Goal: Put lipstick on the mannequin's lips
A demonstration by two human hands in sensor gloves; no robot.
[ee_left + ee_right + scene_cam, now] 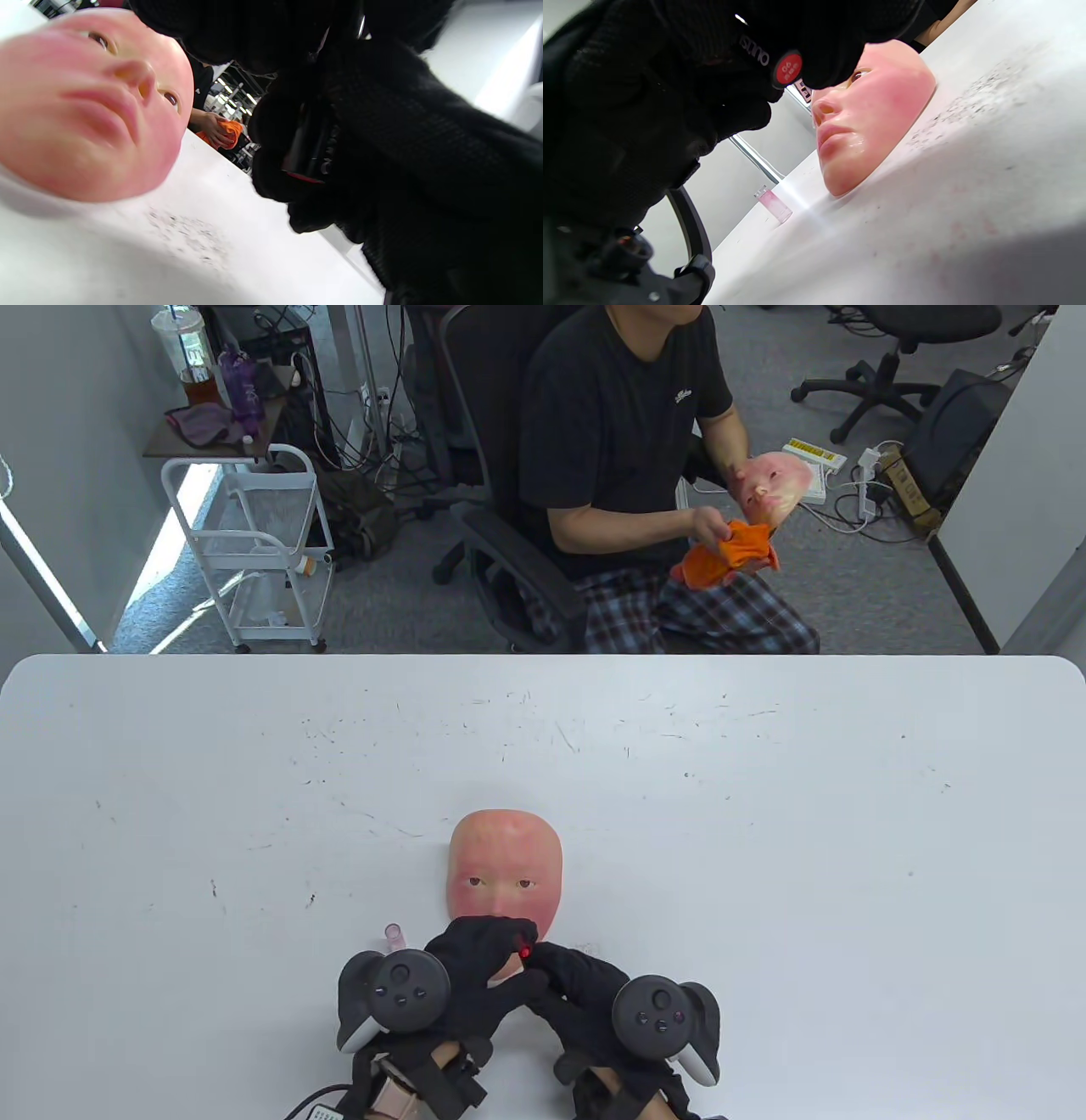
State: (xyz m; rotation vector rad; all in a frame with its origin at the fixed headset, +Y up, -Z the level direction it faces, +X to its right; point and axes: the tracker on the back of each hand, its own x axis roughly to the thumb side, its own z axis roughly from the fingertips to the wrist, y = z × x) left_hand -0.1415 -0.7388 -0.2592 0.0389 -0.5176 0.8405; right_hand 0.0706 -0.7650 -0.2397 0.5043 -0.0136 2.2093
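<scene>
- Right hand [585, 984]: fingers curled tight round a black lipstick tube [774, 63], its red-labelled base end showing in the right wrist view. Whether the lipstick tip is out cannot be told. The hand hangs above the mannequin face, not touching the lips.
- Left hand [475, 963]: fingers bent, laid over the lower half of the face and meeting the right hand at the tube [307, 146]. Whether it grips the tube or only steadies it cannot be told.
- Mannequin face [506, 869]: lies face up on the white table [764, 831], chin toward the hands. Lips [835, 135] pale pink, seemingly unpainted.
- Clear pink cap [394, 935]: stands on the table just left of the face, near the left hand.
- Risk, judged: the face lies loose, so stroke pressure could slide it and smear colour off the lip line.
- Risk, judged: the left hand hides the mouth from above, so aim may suffer.
- Risk, judged: a sweep of the left wrist could topple the cap.
</scene>
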